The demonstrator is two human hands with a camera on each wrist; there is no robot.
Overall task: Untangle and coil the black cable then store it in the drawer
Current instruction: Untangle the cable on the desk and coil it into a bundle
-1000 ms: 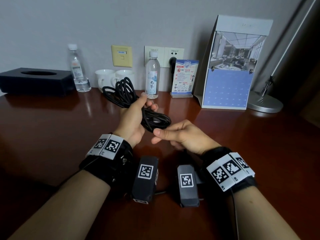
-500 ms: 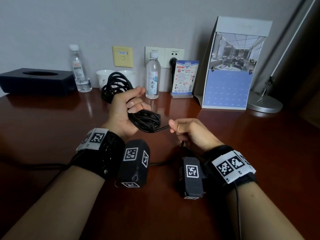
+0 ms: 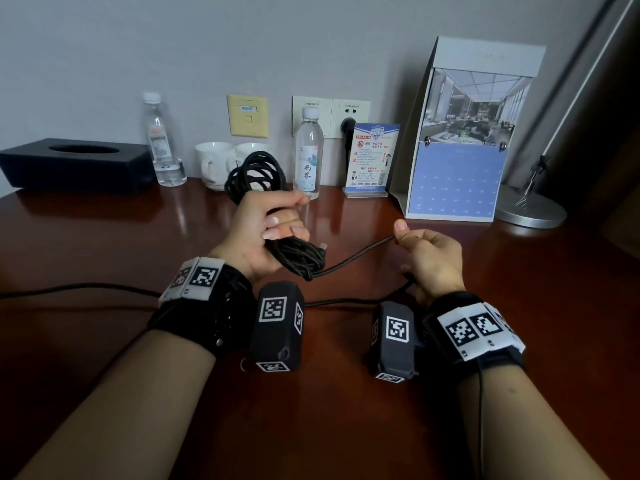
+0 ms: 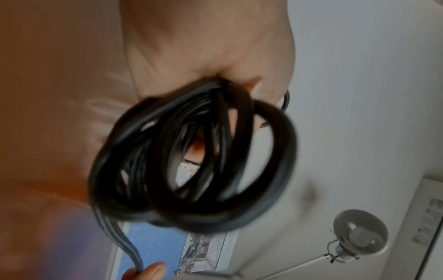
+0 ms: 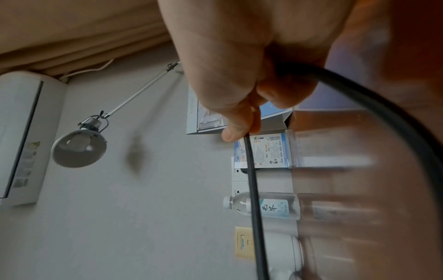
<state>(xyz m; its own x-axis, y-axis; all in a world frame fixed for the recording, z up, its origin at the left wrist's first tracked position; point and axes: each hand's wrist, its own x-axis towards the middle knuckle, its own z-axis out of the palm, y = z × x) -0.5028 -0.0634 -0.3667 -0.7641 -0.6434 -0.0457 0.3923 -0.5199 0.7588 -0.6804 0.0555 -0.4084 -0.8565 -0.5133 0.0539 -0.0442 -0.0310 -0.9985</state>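
My left hand (image 3: 268,225) grips a bundle of black cable (image 3: 256,174) coiled in several loops, held above the brown desk (image 3: 104,244). The loops stick out above and below the fist, and in the left wrist view the coil (image 4: 191,161) hangs blurred under the palm. A loose strand (image 3: 356,256) runs from the bundle's lower end to my right hand (image 3: 420,245), which pinches it between thumb and curled fingers. In the right wrist view the strand (image 5: 251,180) leaves the pinch and another length curves out from under the palm. No drawer is in view.
Along the wall stand a black tissue box (image 3: 76,164), two water bottles (image 3: 161,140) (image 3: 308,154), white cups (image 3: 214,164), a small sign (image 3: 372,159), a desk calendar (image 3: 464,133) and a lamp base (image 3: 530,209). A thin wire (image 3: 86,289) crosses the desk at left.
My left hand has turned the bundle more upright. My right hand has moved right, away from the bundle, drawing a longer loose strand out between the hands.
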